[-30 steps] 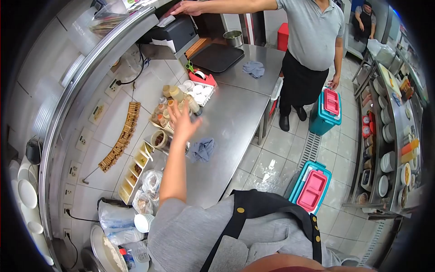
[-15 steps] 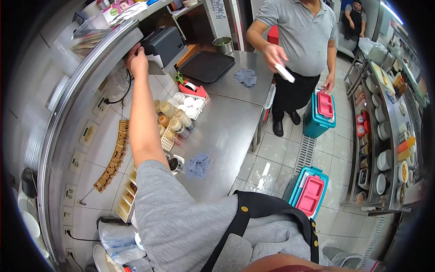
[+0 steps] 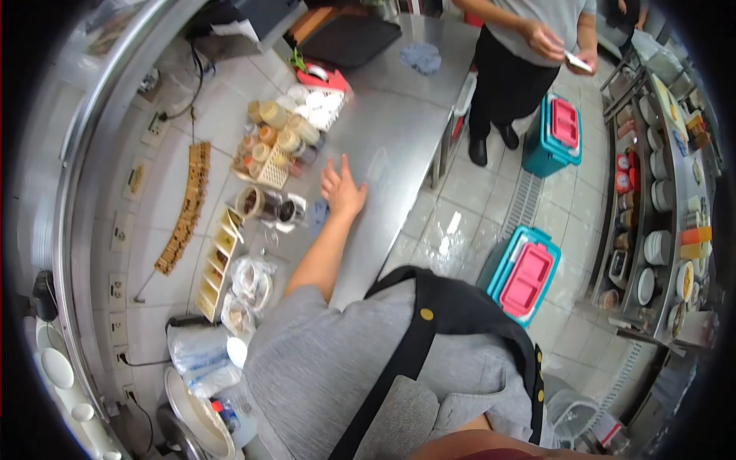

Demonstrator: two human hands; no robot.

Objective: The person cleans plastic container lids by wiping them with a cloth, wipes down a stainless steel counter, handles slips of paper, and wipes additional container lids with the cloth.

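Note:
My left hand (image 3: pixel 344 188) is above the steel table (image 3: pixel 383 146), its fingers apart and nothing in them. Just below it a blue cloth (image 3: pixel 319 215) shows in part, largely covered by my hand and wrist. To the hand's left are a basket of sauce bottles (image 3: pixel 272 162), a jar of dark red contents (image 3: pixel 253 202) and a small container of dark contents (image 3: pixel 287 211). Farther up sits a white basket of white lids (image 3: pixel 320 106) beside a red tape dispenser (image 3: pixel 322 77). My right hand does not show.
Another person (image 3: pixel 510 69) stands past the table, holding a small white object (image 3: pixel 578 61). Two teal coolers with pink lids (image 3: pixel 562 123) (image 3: pixel 526 279) are on the floor. A divided tray (image 3: pixel 218 268) and plastic bags (image 3: pixel 251 282) lie near my left arm. Shelves (image 3: pixel 636 207) stand at right.
My left hand has come down from the ledge by the printer to above the table, its fingers now spread. The other person has brought both hands together at the white object. The view has shifted.

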